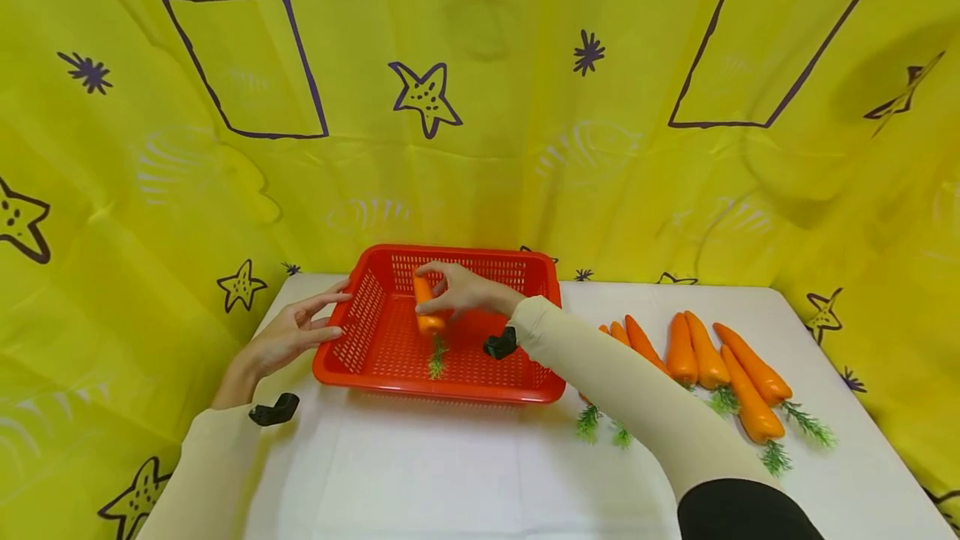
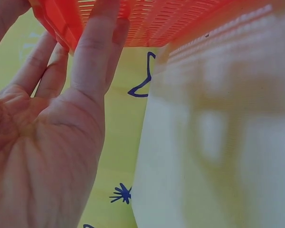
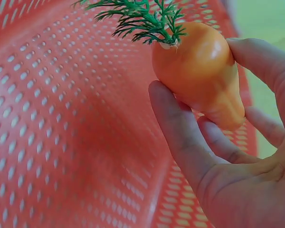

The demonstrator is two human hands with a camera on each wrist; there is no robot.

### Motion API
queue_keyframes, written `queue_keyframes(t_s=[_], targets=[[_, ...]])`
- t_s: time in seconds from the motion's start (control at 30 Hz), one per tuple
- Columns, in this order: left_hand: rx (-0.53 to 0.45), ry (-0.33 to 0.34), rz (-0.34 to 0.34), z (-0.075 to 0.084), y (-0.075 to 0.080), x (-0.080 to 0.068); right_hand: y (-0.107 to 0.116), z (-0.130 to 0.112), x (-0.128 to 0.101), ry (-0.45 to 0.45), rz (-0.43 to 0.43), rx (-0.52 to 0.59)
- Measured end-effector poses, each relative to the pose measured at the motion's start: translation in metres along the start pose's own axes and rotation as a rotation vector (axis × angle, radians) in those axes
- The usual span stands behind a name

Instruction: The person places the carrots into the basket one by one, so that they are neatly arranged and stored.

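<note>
A red perforated basket (image 1: pixel 375 377) sits on the white table. Over its inside, my right hand (image 1: pixel 457 290) grips an orange carrot (image 1: pixel 427 307) with its green top pointing toward me. In the right wrist view the carrot (image 3: pixel 204 71) lies between thumb and fingers (image 3: pixel 180 133), just above the basket floor (image 3: pixel 61 142). My left hand (image 1: pixel 292 336) rests with straight fingers against the basket's left rim. In the left wrist view its fingers (image 2: pixel 92 52) touch the basket's outer wall (image 2: pixel 152 21).
Several more carrots (image 1: pixel 705 361) with green tops lie in a row on the table right of the basket. Yellow patterned cloth (image 1: pixel 480 107) walls in the back and both sides. The white table (image 1: pixel 450 465) shows in front of the basket.
</note>
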State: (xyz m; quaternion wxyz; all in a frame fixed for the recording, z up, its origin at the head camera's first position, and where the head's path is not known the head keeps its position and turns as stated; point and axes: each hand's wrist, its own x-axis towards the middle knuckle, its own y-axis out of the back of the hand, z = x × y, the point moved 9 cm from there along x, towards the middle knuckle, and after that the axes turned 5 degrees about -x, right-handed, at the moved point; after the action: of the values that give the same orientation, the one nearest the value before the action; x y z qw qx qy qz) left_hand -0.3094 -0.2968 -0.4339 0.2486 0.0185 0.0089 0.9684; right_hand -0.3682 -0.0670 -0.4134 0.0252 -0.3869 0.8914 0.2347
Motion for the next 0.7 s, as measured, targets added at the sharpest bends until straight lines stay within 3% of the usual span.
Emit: queue_keyframes(t_s=[0.3, 0.7], targets=[[0.059, 0.004, -0.004, 0.0, 0.001, 0.0, -0.036, 0.011, 0.032, -0.039, -0.024, -0.002], [0.015, -0.009, -0.003, 0.0, 0.0, 0.0, -0.048, 0.017, 0.053, -0.09, 0.093, -0.084]])
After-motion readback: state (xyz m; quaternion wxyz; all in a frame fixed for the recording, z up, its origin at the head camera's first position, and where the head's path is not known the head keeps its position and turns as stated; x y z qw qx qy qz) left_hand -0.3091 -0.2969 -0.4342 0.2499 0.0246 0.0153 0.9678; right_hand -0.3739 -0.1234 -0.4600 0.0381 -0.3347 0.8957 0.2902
